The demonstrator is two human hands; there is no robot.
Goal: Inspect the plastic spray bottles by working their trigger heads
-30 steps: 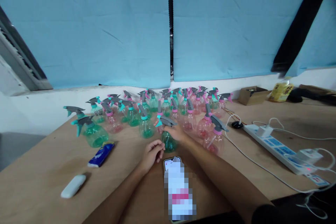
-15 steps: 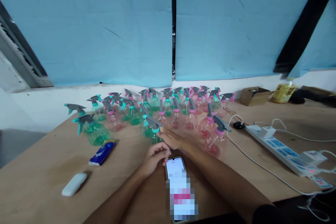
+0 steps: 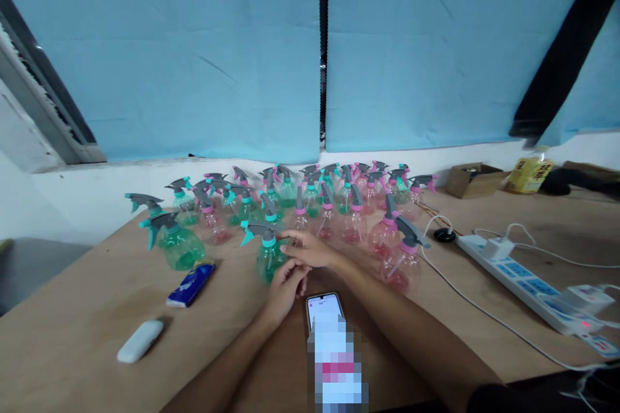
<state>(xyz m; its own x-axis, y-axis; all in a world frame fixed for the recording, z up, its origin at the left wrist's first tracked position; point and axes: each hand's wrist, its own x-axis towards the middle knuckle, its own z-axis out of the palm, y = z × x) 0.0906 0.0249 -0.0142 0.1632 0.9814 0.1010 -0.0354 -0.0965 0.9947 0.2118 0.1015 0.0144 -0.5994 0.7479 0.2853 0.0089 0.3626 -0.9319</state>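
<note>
A green spray bottle [image 3: 267, 257] with a grey trigger head stands upright on the wooden table [image 3: 97, 297], just in front of a crowd of several green and pink spray bottles [image 3: 310, 201]. My right hand [image 3: 310, 249] lies stretched out, its fingertips touching the bottle's neck from the right. My left hand [image 3: 285, 282] rests loosely curled on the table, knuckles against the bottle's lower right side. A phone [image 3: 323, 304] lies face up just behind my left hand.
A pink spray bottle [image 3: 402, 259] stands to the right of my right arm. A blue packet [image 3: 190, 284] and a white oblong object [image 3: 140, 340] lie at the left. A power strip [image 3: 513, 271] with cables, a cardboard box [image 3: 472, 179] and a yellow bottle [image 3: 530, 174] are at the right.
My right hand carried the green bottle leftward, out in front of the group, and its grip has loosened to fingertips. My left hand stayed curled by the phone.
</note>
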